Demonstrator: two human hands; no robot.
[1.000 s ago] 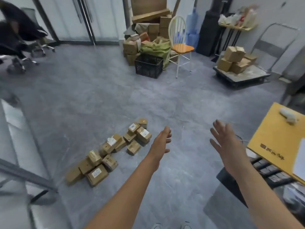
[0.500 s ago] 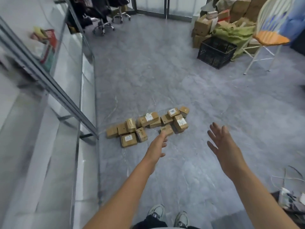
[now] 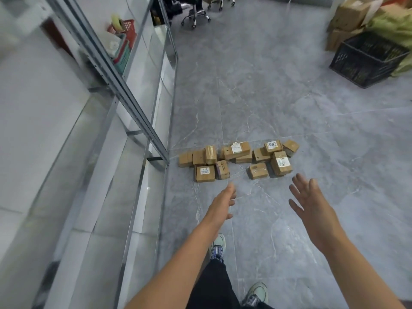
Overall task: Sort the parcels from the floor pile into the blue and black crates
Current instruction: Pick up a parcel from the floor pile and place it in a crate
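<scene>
Parcel labels too small to read; left side blurred along the metal shelf frame. Black crate upper right, well apart from the parcels, which lie piled on the grey floor ahead. Left hand and right hand both empty, fingers straight and spread, short of the pile. Since half a second ago: pile nearer, white chair gone from view.

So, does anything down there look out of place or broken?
Only the parcels: they lie in a jumbled heap on the bare floor, several tilted against each other. None looks torn or crushed from here. The black crate stands upright.
</scene>
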